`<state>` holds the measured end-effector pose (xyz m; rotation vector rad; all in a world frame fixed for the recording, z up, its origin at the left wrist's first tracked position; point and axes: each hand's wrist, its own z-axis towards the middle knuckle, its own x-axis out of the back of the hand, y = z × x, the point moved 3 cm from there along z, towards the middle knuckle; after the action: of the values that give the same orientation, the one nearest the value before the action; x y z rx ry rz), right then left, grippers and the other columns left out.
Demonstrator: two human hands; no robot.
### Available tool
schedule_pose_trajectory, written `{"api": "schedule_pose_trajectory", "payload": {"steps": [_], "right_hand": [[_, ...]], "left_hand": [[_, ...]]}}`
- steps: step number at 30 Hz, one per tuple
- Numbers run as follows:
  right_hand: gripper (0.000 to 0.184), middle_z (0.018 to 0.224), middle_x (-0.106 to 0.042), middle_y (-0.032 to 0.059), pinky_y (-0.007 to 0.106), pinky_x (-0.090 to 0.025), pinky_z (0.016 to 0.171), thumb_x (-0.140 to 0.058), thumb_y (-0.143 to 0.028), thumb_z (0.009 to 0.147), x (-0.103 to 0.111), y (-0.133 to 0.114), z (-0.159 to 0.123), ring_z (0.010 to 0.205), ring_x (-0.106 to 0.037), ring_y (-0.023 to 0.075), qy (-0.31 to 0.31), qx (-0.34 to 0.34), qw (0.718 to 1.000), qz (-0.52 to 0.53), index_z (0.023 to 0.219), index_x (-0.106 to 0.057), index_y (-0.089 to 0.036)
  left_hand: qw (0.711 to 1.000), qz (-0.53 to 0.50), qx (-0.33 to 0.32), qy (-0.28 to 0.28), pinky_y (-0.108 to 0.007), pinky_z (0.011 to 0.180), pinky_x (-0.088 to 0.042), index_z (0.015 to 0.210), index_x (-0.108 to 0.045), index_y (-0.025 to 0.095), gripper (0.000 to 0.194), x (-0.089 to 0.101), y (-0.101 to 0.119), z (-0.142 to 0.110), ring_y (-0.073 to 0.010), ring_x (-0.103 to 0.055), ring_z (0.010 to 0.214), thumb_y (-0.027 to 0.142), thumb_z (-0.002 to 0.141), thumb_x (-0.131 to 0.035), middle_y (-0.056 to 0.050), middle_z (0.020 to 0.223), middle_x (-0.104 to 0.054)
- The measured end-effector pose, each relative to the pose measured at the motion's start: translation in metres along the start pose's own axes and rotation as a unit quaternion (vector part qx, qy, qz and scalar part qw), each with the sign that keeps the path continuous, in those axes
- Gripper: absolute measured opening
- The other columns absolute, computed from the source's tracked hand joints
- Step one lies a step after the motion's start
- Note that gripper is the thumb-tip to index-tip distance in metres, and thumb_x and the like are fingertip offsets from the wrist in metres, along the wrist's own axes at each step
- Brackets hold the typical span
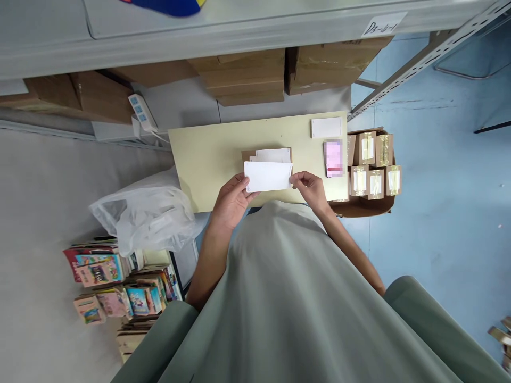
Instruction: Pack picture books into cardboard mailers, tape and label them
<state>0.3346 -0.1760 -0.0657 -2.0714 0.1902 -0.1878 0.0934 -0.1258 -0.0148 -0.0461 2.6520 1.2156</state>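
Observation:
A blank white card [268,176] is stretched between my two hands above the pale yellow table. My left hand [232,198] pinches its left edge, thumb on top and fingers beneath. At the card's right end, my right hand [310,187] grips the edge between thumb and fingertips. Just behind it, more white cards [273,155] rest in a shallow brown cardboard box [246,155], partly hidden by the held card. Toward the table's right side lie another white stack of cards [326,128] and a pink printed packet [334,158], partly blurred out.
The pale yellow table [211,154] stands below a metal shelf [239,32]. Small taped boxes fill a carton [365,209] at its right. On the left are a white plastic bag [151,207], stacked books [104,268] and a power strip [142,113]. Large cartons [243,74] sit behind.

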Motion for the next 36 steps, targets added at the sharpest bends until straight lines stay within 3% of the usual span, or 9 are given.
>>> {"api": "schedule_pose_trajectory", "payload": {"steps": [7, 13, 17, 23, 27, 32, 36], "right_hand": [[0.028, 0.091, -0.079, 0.0043, 0.043, -0.062, 0.094, -0.075, -0.053, 0.087, -0.004, 0.001, -0.008, 0.088, -0.073, 0.0229, 0.008, 0.009, 0.999, -0.034, 0.083, -0.070, -0.026], [0.031, 0.092, -0.080, 0.0047, 0.042, -0.062, 0.089, -0.074, -0.057, 0.088, -0.004, 0.010, -0.019, 0.089, -0.074, 0.0248, 0.012, 0.003, 0.995, -0.101, 0.084, -0.069, -0.027], [0.033, 0.092, -0.080, 0.0047, 0.041, -0.061, 0.089, -0.074, -0.060, 0.089, -0.003, 0.016, -0.018, 0.089, -0.074, 0.0246, 0.007, 0.002, 0.993, -0.117, 0.085, -0.069, -0.027], [0.049, 0.087, -0.076, 0.0054, 0.041, -0.060, 0.088, -0.073, -0.074, 0.091, -0.010, 0.028, 0.010, 0.084, -0.071, 0.0232, 0.013, 0.015, 0.991, -0.136, 0.083, -0.068, -0.026], [0.054, 0.085, -0.075, 0.0055, 0.041, -0.059, 0.085, -0.072, -0.079, 0.092, -0.013, 0.036, 0.041, 0.082, -0.069, 0.0235, 0.022, 0.012, 0.988, -0.152, 0.085, -0.066, -0.026], [0.045, 0.090, -0.077, 0.0075, 0.041, -0.059, 0.082, -0.072, -0.070, 0.097, -0.018, 0.047, 0.070, 0.088, -0.071, 0.0265, 0.035, -0.012, 0.983, -0.178, 0.089, -0.064, -0.026], [0.032, 0.093, -0.079, 0.0097, 0.042, -0.058, 0.088, -0.070, -0.055, 0.103, -0.022, 0.052, 0.077, 0.091, -0.075, 0.0290, 0.047, -0.023, 0.968, -0.245, 0.091, -0.064, -0.026]], "left_hand": [[0.999, -0.024, 0.022, 0.009, -0.047, 0.104, -0.063, 0.098, -0.067, 0.025, 0.050, 0.014, -0.027, 0.016, -0.0326, -0.077, 0.127, 0.058, 0.076, -0.096, -0.008, 0.115, -0.084], [0.996, -0.028, 0.070, 0.040, -0.042, 0.099, -0.063, 0.097, -0.069, 0.023, 0.055, 0.032, -0.068, 0.025, -0.0295, -0.079, 0.115, 0.059, 0.068, -0.099, -0.008, 0.107, -0.083], [0.997, -0.015, 0.067, 0.043, -0.039, 0.095, -0.062, 0.097, -0.071, 0.023, 0.056, 0.041, -0.080, 0.026, -0.0276, -0.079, 0.111, 0.063, 0.069, -0.098, -0.008, 0.106, -0.082], [0.992, 0.057, 0.005, 0.108, -0.033, 0.088, -0.060, 0.095, -0.073, 0.022, 0.054, 0.044, -0.077, 0.052, -0.0221, -0.074, 0.102, 0.065, 0.072, -0.095, -0.006, 0.102, -0.080], [0.984, 0.112, -0.031, 0.139, -0.035, 0.086, -0.059, 0.092, -0.076, 0.021, 0.040, 0.042, -0.074, 0.085, -0.0217, -0.071, 0.092, 0.055, 0.078, -0.092, -0.007, 0.096, -0.079], [0.972, 0.167, -0.077, 0.147, -0.037, 0.092, -0.056, 0.091, -0.075, 0.020, 0.026, 0.041, -0.075, 0.118, -0.0248, -0.073, 0.097, 0.044, 0.086, -0.084, -0.009, 0.099, -0.080], [0.963, 0.205, -0.077, 0.160, -0.035, 0.091, -0.055, 0.093, -0.075, 0.019, 0.020, 0.044, -0.082, 0.130, -0.0240, -0.073, 0.095, 0.039, 0.090, -0.077, -0.009, 0.099, -0.080]]}}
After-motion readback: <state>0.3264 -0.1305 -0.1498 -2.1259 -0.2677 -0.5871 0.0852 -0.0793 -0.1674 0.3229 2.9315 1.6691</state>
